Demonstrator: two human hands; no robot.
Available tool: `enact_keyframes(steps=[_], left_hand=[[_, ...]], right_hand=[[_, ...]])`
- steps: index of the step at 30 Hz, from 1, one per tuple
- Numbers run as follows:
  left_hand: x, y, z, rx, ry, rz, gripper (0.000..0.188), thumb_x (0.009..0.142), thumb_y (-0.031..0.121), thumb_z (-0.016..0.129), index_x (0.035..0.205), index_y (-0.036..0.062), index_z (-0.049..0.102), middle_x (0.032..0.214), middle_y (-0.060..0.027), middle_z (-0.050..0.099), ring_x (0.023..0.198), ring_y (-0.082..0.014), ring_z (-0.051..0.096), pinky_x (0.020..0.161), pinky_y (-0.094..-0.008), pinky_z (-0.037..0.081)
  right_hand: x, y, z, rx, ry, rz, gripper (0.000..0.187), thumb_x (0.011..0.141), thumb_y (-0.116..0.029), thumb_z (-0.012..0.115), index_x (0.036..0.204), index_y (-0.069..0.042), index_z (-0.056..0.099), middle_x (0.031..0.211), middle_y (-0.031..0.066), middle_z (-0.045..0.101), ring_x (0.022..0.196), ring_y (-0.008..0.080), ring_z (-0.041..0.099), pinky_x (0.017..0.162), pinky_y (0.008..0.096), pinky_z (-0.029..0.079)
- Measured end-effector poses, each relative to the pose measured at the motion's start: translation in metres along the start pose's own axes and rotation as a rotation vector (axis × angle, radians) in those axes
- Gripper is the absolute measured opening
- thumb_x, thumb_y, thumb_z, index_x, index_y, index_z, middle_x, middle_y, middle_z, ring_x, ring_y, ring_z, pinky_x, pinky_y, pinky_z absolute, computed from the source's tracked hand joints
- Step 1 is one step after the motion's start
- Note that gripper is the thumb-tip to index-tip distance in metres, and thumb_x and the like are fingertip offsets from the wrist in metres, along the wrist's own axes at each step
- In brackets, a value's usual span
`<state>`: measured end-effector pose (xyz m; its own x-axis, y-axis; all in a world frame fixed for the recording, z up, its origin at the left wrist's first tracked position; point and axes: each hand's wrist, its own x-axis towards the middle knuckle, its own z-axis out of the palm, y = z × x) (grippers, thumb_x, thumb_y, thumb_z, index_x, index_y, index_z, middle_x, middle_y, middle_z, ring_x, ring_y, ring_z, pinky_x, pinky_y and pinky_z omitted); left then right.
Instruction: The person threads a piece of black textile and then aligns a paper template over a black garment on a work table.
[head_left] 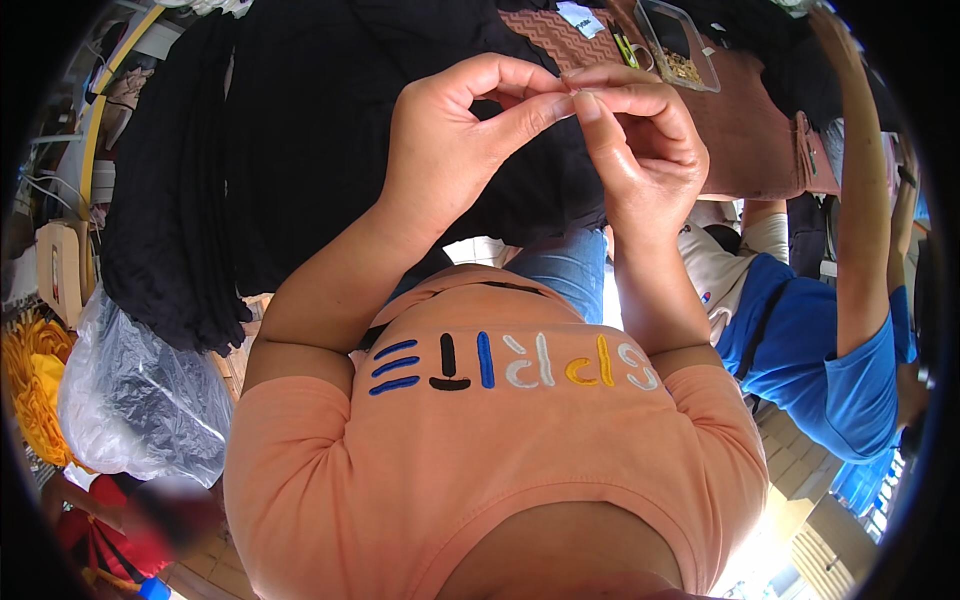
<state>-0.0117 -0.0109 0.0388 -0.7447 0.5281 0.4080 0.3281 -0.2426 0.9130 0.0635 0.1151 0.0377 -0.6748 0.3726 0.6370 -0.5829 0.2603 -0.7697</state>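
My left hand (455, 135) and my right hand (645, 140) meet at their fingertips, raised over the far part of the work surface. Thumb and forefinger of each are pinched together. Whatever sits between the fingertips is too small to make out; a tiny reddish speck shows there. Beneath and behind both hands spreads a large black cloth (300, 130), its gathered folds hanging down at the left. Just beyond my right hand lie yellow-and-black thread snips (627, 50) and a clear plastic box (712, 62) with small golden pieces inside.
A reddish-brown textured cover (750, 135) lies under the box, with a small white label (580, 18) on it. At right, a person in a blue shirt (800, 350) reaches toward the table. A clear plastic bag (145, 400) and yellow cloth (40, 385) are at left.
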Motion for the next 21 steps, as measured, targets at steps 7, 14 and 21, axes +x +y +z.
enact_keyframes(steps=[7,14,21], left_hand=[[-0.0009,0.0000,0.0016,0.057,0.015,0.047,0.016,0.074,0.008,0.074,0.087,0.0009,0.068,0.079,-0.0044,0.068,0.070,-0.0067,0.060,0.064,-0.0195,0.049],[0.0005,0.0005,0.0013,0.148,0.027,0.143,0.015,0.073,0.005,0.074,0.086,0.0016,0.068,0.078,-0.0046,0.068,0.068,-0.0071,0.061,0.063,-0.0197,0.049],[0.0012,0.0007,0.0012,0.164,0.033,0.156,0.015,0.072,0.005,0.075,0.084,0.0016,0.067,0.078,-0.0048,0.068,0.067,-0.0074,0.061,0.062,-0.0198,0.049]], right_hand=[[-0.0002,0.0002,0.0006,-0.017,0.005,-0.004,0.013,0.076,0.009,0.063,0.084,0.000,0.060,0.089,0.0102,0.064,0.086,0.0152,0.061,0.079,0.0260,0.047],[0.0000,-0.0013,0.0013,0.000,0.001,0.024,0.012,0.076,0.009,0.063,0.084,0.000,0.059,0.089,0.0101,0.064,0.085,0.0146,0.061,0.078,0.0257,0.047],[0.0015,-0.0021,0.0012,-0.015,-0.002,0.026,0.012,0.076,0.009,0.062,0.084,0.000,0.059,0.088,0.0103,0.064,0.085,0.0147,0.061,0.078,0.0255,0.047]])
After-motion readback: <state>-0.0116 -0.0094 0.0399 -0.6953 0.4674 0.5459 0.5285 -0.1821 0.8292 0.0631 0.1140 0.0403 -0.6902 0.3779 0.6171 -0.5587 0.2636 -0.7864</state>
